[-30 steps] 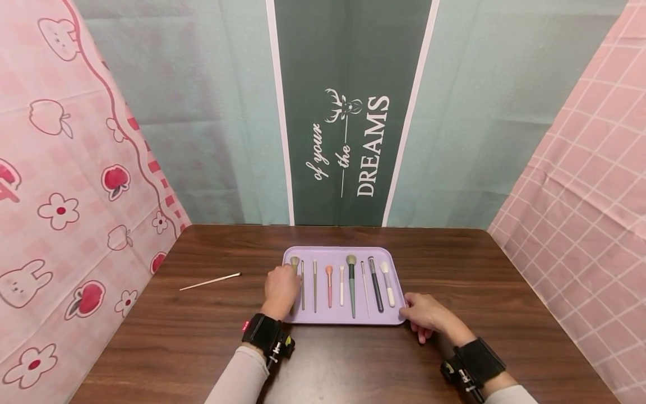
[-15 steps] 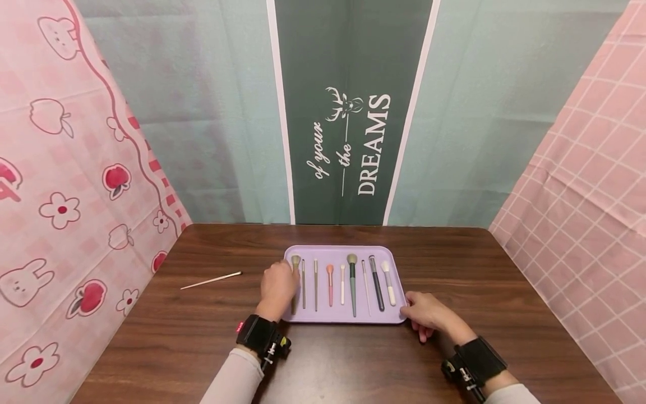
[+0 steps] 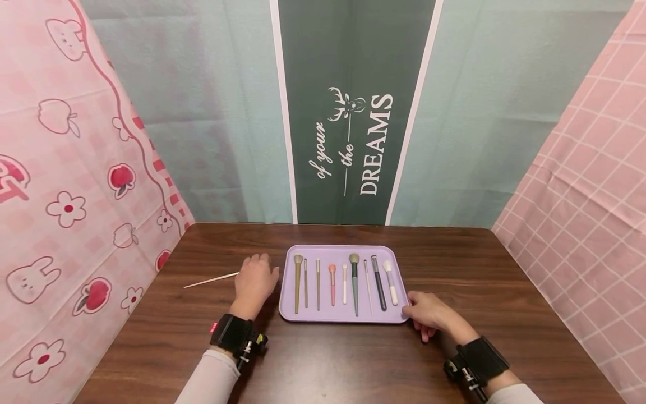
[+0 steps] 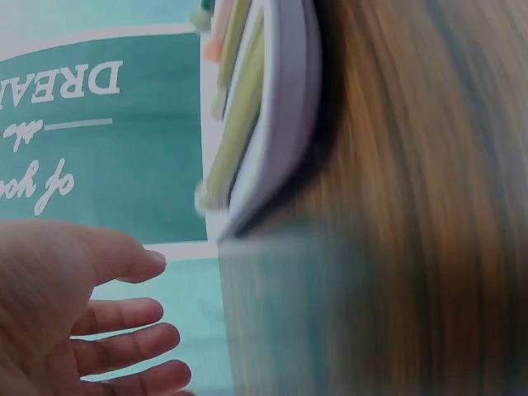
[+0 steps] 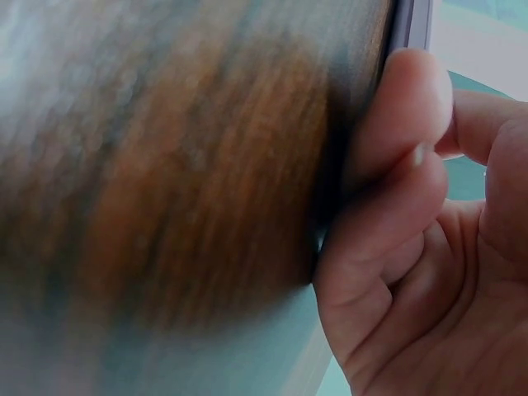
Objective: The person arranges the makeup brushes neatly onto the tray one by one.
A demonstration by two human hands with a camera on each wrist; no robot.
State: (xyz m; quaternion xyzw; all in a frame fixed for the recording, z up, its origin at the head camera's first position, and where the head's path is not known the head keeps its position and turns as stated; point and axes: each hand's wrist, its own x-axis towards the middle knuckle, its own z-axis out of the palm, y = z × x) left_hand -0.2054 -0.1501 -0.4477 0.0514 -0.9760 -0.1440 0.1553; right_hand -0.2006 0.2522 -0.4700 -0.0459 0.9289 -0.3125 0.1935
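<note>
My left hand [image 3: 256, 280] is over the table left of the tray, fingers spread and relaxed with nothing between them. It covers the dark tip of a thin brush with a pale handle [image 3: 209, 280]. In the left wrist view the fingers of this hand [image 4: 124, 318] are apart from the tray edge. The lilac tray [image 3: 323, 318] bears a row of several makeup brushes, among them an olive one [image 3: 297, 286], a coral one [image 3: 332, 285] and a large green one [image 3: 355, 286]. At the tray's near right corner my right hand [image 3: 429, 312] pinches the rim, its other fingers curled beneath.
The brown wooden table [image 3: 333, 359] extends around the tray. A green cloth with lettering [image 3: 343, 168] hangs behind it. Pink patterned cloth [image 3: 91, 213] stands on the left, pink checked cloth [image 3: 580, 224] on the right. Each wrist wears a black camera strap [image 3: 232, 332].
My left hand has let go of the olive brush at the tray's left end and moved left to the thin brush on the table. The right hand stays at the corner.
</note>
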